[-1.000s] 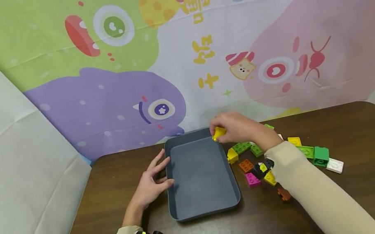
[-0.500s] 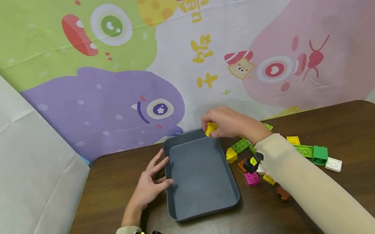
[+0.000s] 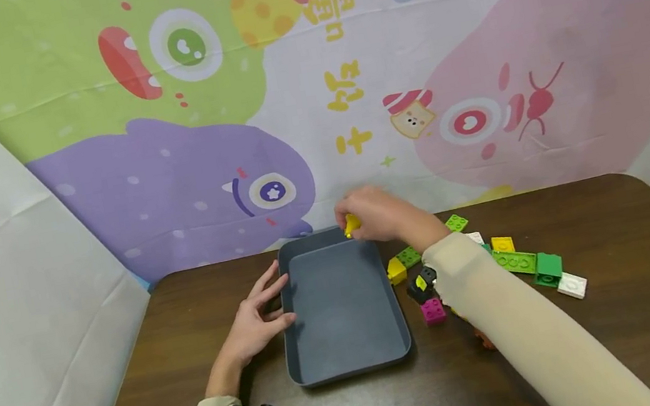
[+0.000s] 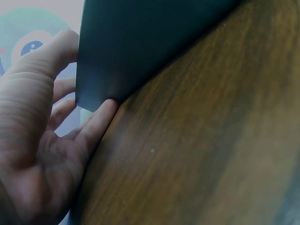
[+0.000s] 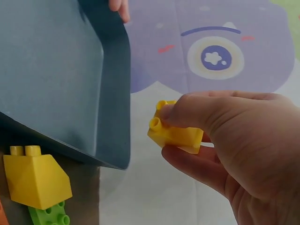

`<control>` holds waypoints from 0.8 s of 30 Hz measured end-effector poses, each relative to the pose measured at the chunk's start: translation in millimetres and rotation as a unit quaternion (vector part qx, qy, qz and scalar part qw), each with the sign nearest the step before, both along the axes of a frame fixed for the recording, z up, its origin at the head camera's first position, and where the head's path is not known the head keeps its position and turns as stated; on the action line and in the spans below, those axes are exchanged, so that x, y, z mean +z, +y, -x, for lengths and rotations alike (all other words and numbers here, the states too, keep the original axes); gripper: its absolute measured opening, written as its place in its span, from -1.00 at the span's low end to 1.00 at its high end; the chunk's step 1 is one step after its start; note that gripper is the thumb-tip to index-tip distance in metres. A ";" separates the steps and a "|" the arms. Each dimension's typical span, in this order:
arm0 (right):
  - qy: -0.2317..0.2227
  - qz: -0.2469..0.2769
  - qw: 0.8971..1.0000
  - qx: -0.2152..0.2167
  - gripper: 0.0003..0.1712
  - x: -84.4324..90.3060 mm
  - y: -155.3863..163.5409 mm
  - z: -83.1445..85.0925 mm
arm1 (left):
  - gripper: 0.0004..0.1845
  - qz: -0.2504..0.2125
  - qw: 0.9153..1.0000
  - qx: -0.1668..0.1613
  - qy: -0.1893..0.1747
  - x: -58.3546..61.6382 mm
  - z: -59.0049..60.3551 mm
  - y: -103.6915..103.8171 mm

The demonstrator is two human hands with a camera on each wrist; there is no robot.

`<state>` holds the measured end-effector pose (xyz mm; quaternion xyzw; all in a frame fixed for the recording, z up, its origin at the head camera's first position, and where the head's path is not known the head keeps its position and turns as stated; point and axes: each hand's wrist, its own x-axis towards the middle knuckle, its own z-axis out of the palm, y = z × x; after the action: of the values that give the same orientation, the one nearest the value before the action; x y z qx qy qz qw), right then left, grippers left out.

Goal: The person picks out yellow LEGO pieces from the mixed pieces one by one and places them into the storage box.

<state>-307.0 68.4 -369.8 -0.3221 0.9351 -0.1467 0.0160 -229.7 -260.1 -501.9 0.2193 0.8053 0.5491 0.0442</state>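
Observation:
A dark grey rectangular tray [image 3: 345,315] lies on the wooden table with bare floor showing inside it. My left hand [image 3: 255,324] rests against the tray's left side, fingers spread and fairly straight; in the left wrist view the fingertips touch the tray wall [image 4: 122,51]. Near the far right corner of the tray, my right hand [image 3: 378,214] pinches a yellow toy building brick [image 5: 176,129] between thumb and fingers. The brick has round studs and a slanted side. It is held up by the tray's far rim, studs toward the tray.
Right of the tray sits another yellow sloped brick [image 3: 397,270] beside a green brick [image 3: 408,257]. A magenta brick [image 3: 432,311], a light green long brick [image 3: 514,262], a dark green brick [image 3: 548,269] and a white brick [image 3: 572,285] lie farther right. A printed cloth [image 3: 216,178] hangs behind the table.
My right hand has moved left along the tray's far rim with the yellow brick. The left hand keeps its place on the tray; the head view has shifted slightly.

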 end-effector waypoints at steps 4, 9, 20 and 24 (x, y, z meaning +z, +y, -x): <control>0.002 -0.003 1.000 -0.012 -0.88 -5.1 -5.0 -1.3 | -0.18 -0.003 1.000 -0.002 -0.001 0.1 -1.1 -0.8; 0.006 -0.005 1.000 -0.023 -0.87 -12.2 -8.4 -4.1 | -0.19 0.002 1.000 0.000 0.001 -0.5 -2.3 -1.7; 0.027 0.004 0.999 -0.045 -0.86 -28.8 -22.0 -7.7 | -0.19 0.004 1.000 0.001 -0.001 1.8 -2.4 0.9; 0.002 -0.005 0.998 -0.057 -0.84 -33.1 -27.0 -9.9 | -0.19 -0.001 1.000 0.000 0.003 2.1 -1.9 1.7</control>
<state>-297.1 41.4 -402.9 -0.2680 0.9529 -0.1419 0.0073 -227.8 -258.4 -499.8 0.2208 0.8051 0.5490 0.0415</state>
